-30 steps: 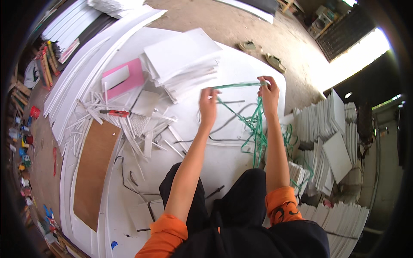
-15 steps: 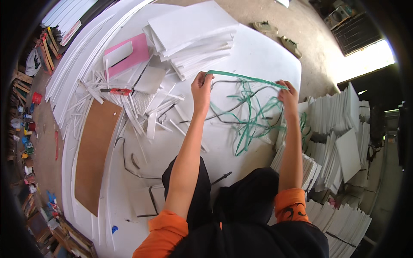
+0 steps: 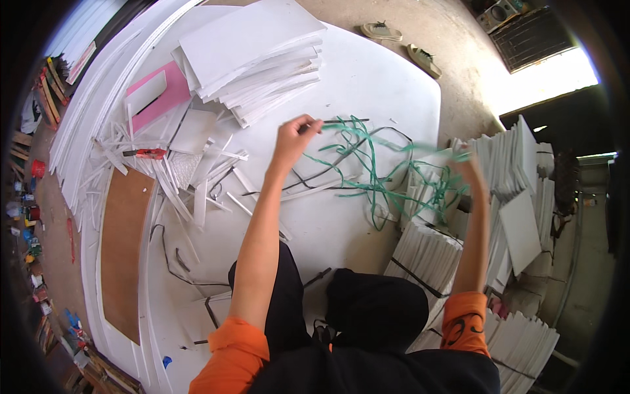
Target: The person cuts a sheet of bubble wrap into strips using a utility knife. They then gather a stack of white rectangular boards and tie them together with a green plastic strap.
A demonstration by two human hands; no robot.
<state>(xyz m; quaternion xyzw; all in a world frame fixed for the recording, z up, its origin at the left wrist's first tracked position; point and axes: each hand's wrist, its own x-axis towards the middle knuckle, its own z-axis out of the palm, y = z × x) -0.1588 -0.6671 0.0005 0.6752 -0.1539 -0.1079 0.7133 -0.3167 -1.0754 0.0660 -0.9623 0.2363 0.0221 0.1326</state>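
A thin green plastic strip (image 3: 394,142) runs blurred between my hands above the white work surface. My left hand (image 3: 296,136) is closed, pinching one part of it between thumb and fingers. Farther right, my right hand (image 3: 471,169) is smeared by motion; the strip runs up to its fingers and appears gripped there. Below the hands lies a loose tangle of green strips (image 3: 373,177), mixed with dark straps (image 3: 341,157). Part of the tangle reaches over white pieces near my right forearm.
A stack of white boards (image 3: 252,46) stands at the far left. Closer lie white offcuts (image 3: 172,180), a red-handled cutter (image 3: 149,153) and a brown panel (image 3: 126,253). Strapped bundles of white pieces (image 3: 426,259) line the right side. Shoes (image 3: 423,60) lie beyond the far edge.
My right hand has moved right and downward, away from the left, and the strip between them spans farther. My left hand still pinches it. The whole view has shifted slightly.
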